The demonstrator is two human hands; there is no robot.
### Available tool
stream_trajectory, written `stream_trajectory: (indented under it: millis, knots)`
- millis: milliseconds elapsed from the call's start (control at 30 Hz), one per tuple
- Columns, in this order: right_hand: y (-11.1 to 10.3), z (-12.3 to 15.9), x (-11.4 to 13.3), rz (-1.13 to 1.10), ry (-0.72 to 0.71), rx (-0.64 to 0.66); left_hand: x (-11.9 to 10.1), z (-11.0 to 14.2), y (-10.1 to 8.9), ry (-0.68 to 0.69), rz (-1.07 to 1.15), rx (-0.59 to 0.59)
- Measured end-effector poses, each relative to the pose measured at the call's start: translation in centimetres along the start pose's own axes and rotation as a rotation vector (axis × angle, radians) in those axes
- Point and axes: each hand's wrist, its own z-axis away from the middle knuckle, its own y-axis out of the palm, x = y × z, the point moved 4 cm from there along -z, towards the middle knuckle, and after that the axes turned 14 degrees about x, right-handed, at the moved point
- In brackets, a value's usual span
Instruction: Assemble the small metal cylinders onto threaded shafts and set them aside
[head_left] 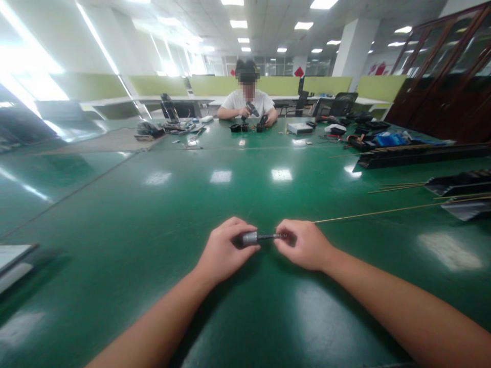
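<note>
Above the near part of the green table, my left hand is closed around a small silver-grey cylinder with a thin dark shaft; it looks like a small motor, but its far left end is hidden in my palm. The shaft points right. At its tip, the fingers of my right hand are pinched around the darker end piece, partly covered by them. A long thin brass-coloured rod runs from behind my right hand toward the right; whether it touches that hand I cannot tell.
Dark open-ended trays with thin rods lie at the right. Across the table a person holds a drill-like tool over dark parts. A white box, cables and tools crowd the far side. A pale flat object lies left.
</note>
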Motion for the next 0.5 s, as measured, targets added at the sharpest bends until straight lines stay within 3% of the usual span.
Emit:
stream_trajectory:
  millis: [367,500]
  knots:
    - [-0.1,0.1,-0.2,-0.094,0.01,-0.03,0.2,0.2,-0.7,-0.015,-0.01,-0.032]
    - [-0.3,0.1,-0.4,-0.162,-0.029,-0.058,1.1,0.3,-1.4,-0.142,0.054,-0.099]
